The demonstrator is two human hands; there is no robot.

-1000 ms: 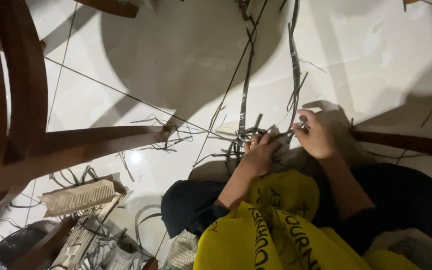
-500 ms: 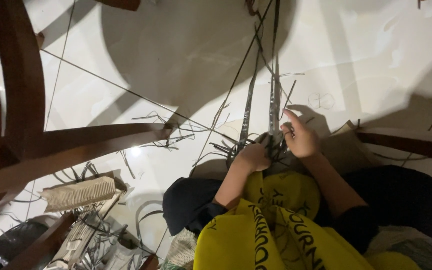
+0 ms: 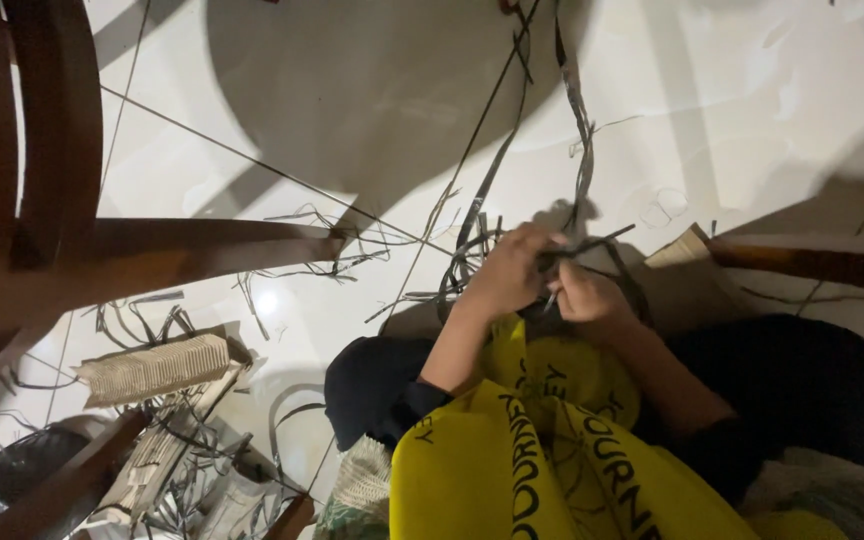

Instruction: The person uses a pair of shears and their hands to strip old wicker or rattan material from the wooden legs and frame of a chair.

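Observation:
My left hand (image 3: 508,268) and my right hand (image 3: 584,292) meet close together over my lap, both closed on thin dark strips (image 3: 580,140) that run up and away across the white tiled floor (image 3: 352,110). A short dark strip end (image 3: 600,240) sticks out between the two hands. My yellow shirt (image 3: 542,450) fills the bottom of the view, with dark trousers (image 3: 802,390) to the right.
A dark wooden chair frame (image 3: 152,250) crosses the left side. Another wooden leg (image 3: 812,265) lies at the right. Loose strip scraps (image 3: 322,260) litter the floor. Woven pale pieces (image 3: 157,368) and a pile of strips (image 3: 182,470) sit at bottom left.
My right hand has come down from the upright strips to join my left hand. The long strips now trail away upward instead of standing taut between the fingers.

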